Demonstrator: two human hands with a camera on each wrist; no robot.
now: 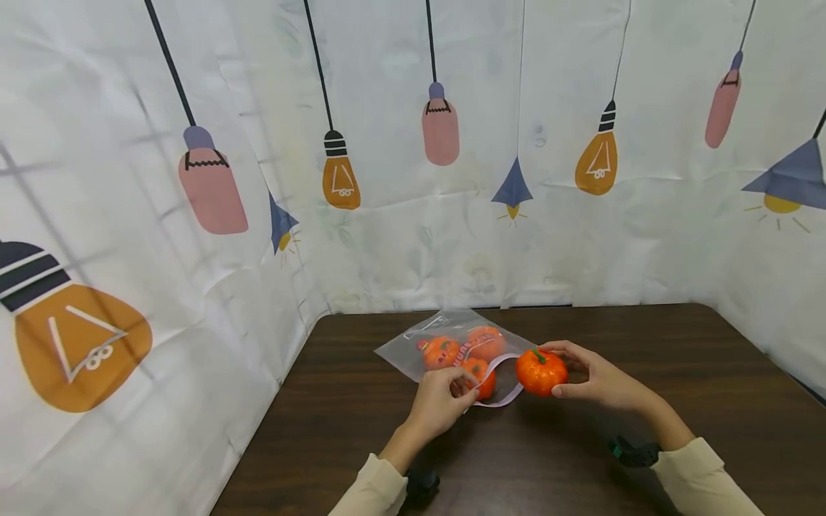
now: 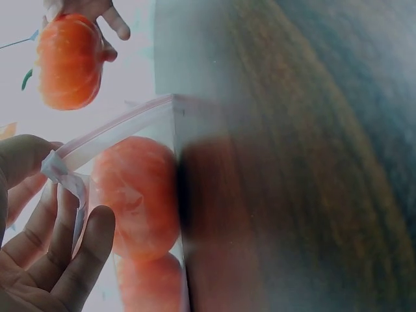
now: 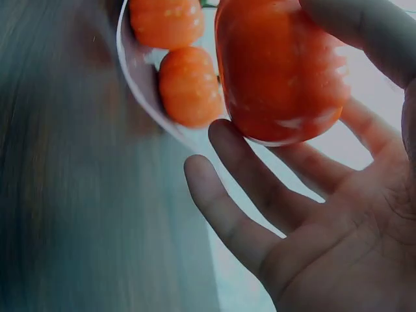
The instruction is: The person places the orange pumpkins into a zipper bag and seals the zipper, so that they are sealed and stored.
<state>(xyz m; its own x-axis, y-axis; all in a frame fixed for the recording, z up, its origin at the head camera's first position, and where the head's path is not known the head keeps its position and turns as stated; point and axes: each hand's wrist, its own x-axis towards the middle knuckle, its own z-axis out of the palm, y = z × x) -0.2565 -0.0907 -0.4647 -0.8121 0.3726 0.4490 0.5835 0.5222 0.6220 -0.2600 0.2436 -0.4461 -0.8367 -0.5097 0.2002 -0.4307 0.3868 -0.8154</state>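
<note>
A clear plastic bag (image 1: 413, 342) lies on the table with several orange pumpkins (image 1: 485, 344) inside, its pink-edged mouth gaping toward the right. My left hand (image 1: 439, 405) pinches the bag's edge between thumb and fingers; the left wrist view shows the crumpled rim (image 2: 63, 170) there. Just right of the mouth, my right hand (image 1: 596, 380) holds a glossy orange pumpkin (image 1: 540, 373) with a green stem. In the right wrist view thumb and fingers grip this pumpkin (image 3: 279, 71), two other fingers standing apart from it. Bagged pumpkins (image 3: 190, 88) show beyond.
The dark wooden table (image 1: 645, 344) extends around the bag. A white curtain (image 1: 400, 251) printed with lamps and bulbs hangs behind the table and along its left side. Dark bands are at both wrists.
</note>
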